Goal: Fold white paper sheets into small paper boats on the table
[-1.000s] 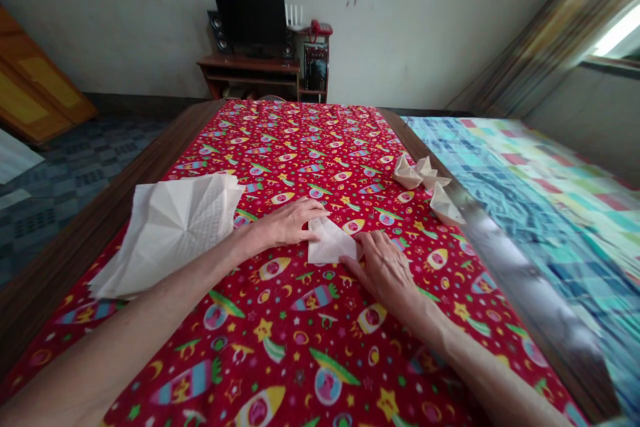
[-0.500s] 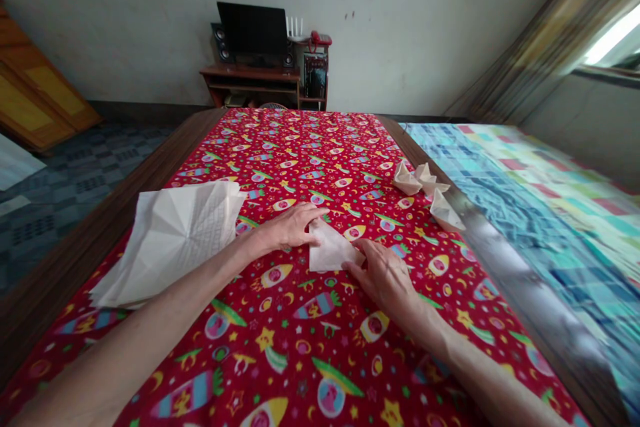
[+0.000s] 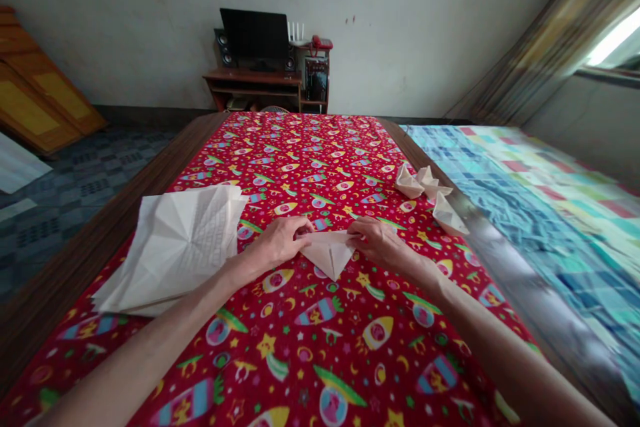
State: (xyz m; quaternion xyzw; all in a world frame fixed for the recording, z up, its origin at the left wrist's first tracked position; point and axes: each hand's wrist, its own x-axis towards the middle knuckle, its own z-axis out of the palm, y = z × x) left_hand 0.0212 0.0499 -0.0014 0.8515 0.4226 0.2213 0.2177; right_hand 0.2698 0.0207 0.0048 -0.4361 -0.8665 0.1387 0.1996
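A small folded sheet of white paper (image 3: 331,255) lies over the red patterned cloth, its point turned toward me and its long edge away. My left hand (image 3: 286,239) pinches the left corner between thumb and fingers. At the opposite corner, my right hand (image 3: 376,240) grips the paper the same way. A crease or slit runs down the middle of the folded shape. To the left rests a stack of creased paper sheets (image 3: 175,240), the top one marked with radiating folds. Three folded paper boats (image 3: 409,183) sit near the table's right edge.
The red cloth (image 3: 300,347) covers a dark wooden table (image 3: 165,160). Beyond it, a monitor (image 3: 255,37) with speakers stands on a desk, a red telephone (image 3: 321,45) beside it. On the right is a bed with a checked sheet (image 3: 480,167); a wooden cabinet (image 3: 45,80) is at far left.
The paper has turned from a slanted position to a point-down triangle. My left hand moved slightly nearer and my right hand farther out, so both now hold its upper corners.
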